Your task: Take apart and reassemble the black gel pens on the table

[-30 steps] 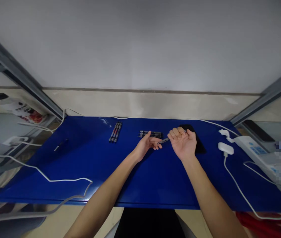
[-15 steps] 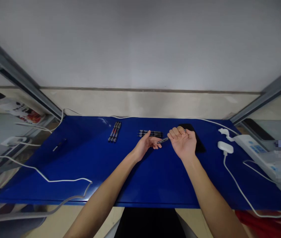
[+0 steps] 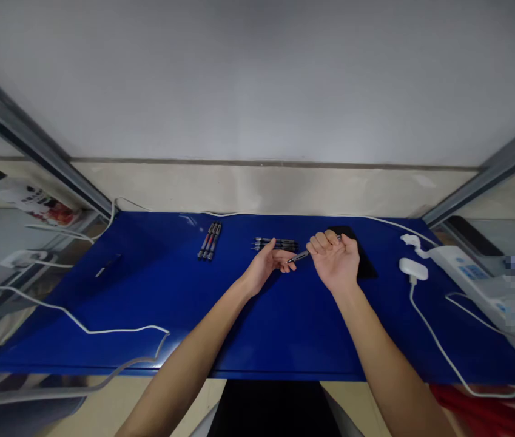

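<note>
My right hand (image 3: 335, 261), palm up with its fingers curled, grips a pen (image 3: 301, 256) that slants down to the left. The pen's tip lies over the fingers of my left hand (image 3: 266, 266), which is open with the thumb raised and apart from the fingers. Whether the tip touches those fingers I cannot tell. Just behind my left hand several dark pens (image 3: 279, 241) lie side by side, partly covered by it. Farther left, three more pens (image 3: 210, 241) with dark and reddish barrels lie in a neat row.
A black flat object (image 3: 364, 261) lies behind my right hand on the blue table (image 3: 284, 334). A white charger case (image 3: 413, 269) with a cable and a power strip (image 3: 471, 273) sit at the right. One dark pen-like item (image 3: 108, 266) and a white cable (image 3: 121, 331) lie at the left.
</note>
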The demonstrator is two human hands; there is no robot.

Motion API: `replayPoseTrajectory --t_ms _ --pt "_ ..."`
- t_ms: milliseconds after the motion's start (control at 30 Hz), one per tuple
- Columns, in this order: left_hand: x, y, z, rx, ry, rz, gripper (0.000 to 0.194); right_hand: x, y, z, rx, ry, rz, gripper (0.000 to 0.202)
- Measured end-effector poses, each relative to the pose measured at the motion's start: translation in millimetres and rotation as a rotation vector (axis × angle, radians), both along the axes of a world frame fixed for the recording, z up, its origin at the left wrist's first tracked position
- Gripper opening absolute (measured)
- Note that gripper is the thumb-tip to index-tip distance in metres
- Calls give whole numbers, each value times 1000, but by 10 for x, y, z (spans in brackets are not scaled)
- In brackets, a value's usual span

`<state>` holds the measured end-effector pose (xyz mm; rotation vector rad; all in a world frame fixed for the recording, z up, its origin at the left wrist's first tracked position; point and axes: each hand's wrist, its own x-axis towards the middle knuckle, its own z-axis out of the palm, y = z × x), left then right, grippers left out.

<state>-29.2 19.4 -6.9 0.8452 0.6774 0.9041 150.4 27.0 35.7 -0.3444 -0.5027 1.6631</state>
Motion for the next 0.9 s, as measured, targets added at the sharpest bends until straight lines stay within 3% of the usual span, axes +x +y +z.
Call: replayPoseTrajectory --t_ms 900 --pt "5 2 -1 -31 9 26 67 -8 -6 -7 -13 -50 -25 34"
